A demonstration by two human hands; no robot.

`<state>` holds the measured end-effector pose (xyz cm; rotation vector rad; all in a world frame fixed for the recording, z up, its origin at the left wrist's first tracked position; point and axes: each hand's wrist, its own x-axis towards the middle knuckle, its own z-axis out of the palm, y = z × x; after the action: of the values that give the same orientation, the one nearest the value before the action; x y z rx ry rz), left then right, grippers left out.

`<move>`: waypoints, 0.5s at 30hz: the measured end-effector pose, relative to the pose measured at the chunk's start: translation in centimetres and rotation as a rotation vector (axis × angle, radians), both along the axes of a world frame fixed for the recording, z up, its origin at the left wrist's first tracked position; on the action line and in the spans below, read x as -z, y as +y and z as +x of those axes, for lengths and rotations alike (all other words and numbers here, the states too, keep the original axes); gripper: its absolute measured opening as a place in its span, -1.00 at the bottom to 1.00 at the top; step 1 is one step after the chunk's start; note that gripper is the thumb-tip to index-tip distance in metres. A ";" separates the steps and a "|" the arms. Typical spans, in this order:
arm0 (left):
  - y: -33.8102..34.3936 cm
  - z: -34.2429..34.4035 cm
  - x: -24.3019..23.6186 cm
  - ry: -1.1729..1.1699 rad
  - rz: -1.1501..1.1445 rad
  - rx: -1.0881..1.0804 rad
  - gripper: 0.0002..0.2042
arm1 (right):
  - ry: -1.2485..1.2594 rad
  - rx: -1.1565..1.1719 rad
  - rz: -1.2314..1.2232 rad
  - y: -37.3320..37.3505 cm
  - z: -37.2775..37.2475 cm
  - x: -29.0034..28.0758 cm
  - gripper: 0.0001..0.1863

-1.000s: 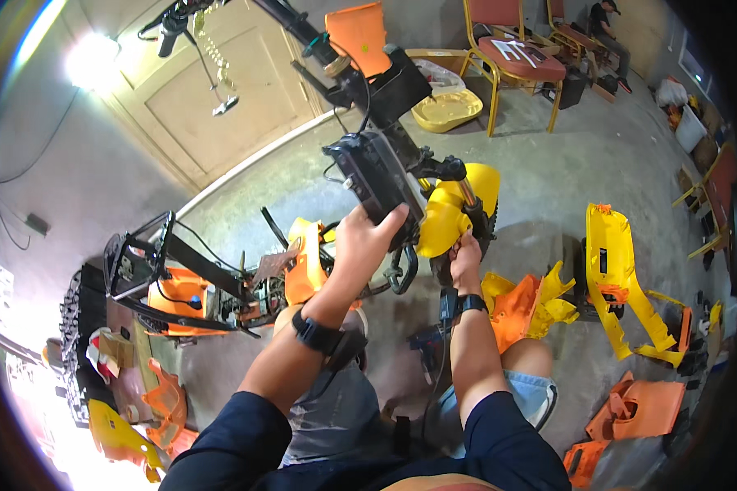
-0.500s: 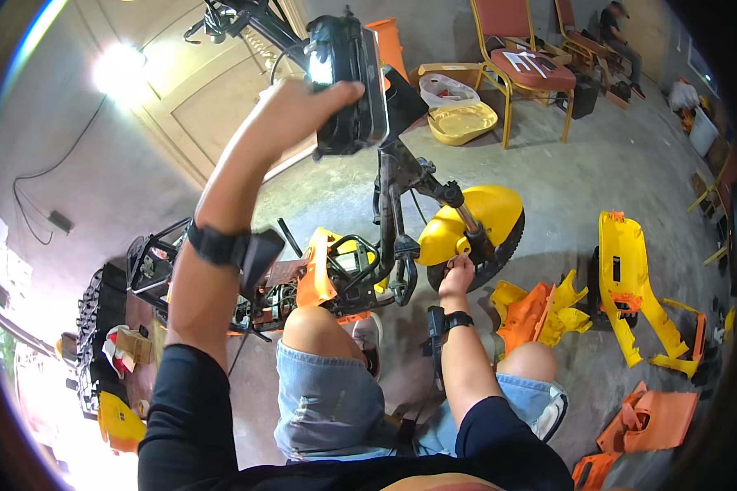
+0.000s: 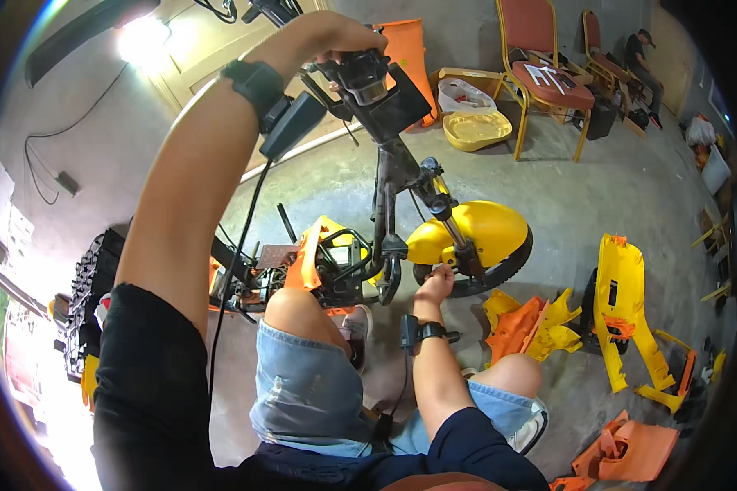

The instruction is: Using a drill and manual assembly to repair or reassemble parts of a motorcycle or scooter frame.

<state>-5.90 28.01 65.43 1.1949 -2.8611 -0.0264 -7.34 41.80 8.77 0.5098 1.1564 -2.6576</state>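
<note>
A partly stripped scooter stands before me, its dark steering column (image 3: 394, 168) leaning up from the yellow front fender (image 3: 487, 233). High at the column's top, my left hand (image 3: 340, 37) curls its fingers round a black headlight-like unit (image 3: 364, 78) with a rounded, shiny end; some fingers are hidden behind it. Low down, my right hand (image 3: 436, 285) is closed beside the fender and the front wheel (image 3: 512, 263). Whatever its fingers may hold is too small to make out. Left of the column lies the bare frame with an orange panel (image 3: 305, 260).
Orange and yellow body panels (image 3: 520, 327) lie right of my knee, with a long yellow panel (image 3: 618, 286) beyond. A red chair (image 3: 553, 86) stands behind a yellow basin (image 3: 477, 129). A person (image 3: 643, 69) sits far right. A black cable (image 3: 225, 315) hangs from my left wrist.
My left hand has moved up and away, and the black unit has tilted so a different side shows. My right hand has shifted slightly down and left, still closed near the fender.
</note>
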 end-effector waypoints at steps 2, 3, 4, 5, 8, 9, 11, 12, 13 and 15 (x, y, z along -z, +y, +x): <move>-0.9 -0.8 -0.3 -0.066 0.051 -0.030 -0.49 | -0.011 0.007 -0.002 -0.2 0.4 0.2 -0.85; -1.3 -1.2 -0.3 -0.132 0.094 -0.061 -0.43 | 0.007 0.006 -0.006 -0.3 0.5 0.3 -0.85; -0.5 -1.4 0.1 -0.114 0.054 -0.038 -0.45 | 0.004 0.019 -0.001 -0.3 0.3 0.9 -0.85; 0.0 -1.7 0.2 -0.119 0.057 -0.023 -0.45 | 0.008 0.034 -0.001 -0.2 0.0 1.5 -0.86; 0.1 -1.9 -0.1 -0.182 0.068 -0.100 -0.42 | 0.018 0.030 0.047 -0.6 0.8 1.0 -0.88; -0.2 -1.7 -0.1 -0.189 0.063 -0.105 -0.42 | 0.031 0.011 0.095 -0.7 1.5 0.2 -0.89; -0.1 -2.1 -0.1 -0.221 0.093 -0.157 -0.40 | 0.024 0.031 0.077 -0.6 1.4 0.2 -0.87; 0.0 -2.1 0.0 -0.226 0.115 -0.155 -0.40 | 0.032 0.019 0.081 -0.4 1.5 0.2 -0.86; -0.1 -2.2 0.1 -0.228 0.107 -0.149 -0.40 | 0.042 0.006 0.081 -0.6 1.5 -0.1 -0.85; -0.2 -2.4 0.3 -0.279 0.039 -0.197 -0.41 | 0.023 0.003 0.059 -0.6 1.5 -0.6 -0.82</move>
<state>-8.28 27.84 65.16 1.5998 -2.9656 0.0995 -5.81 41.21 9.40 0.4919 1.2448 -2.6454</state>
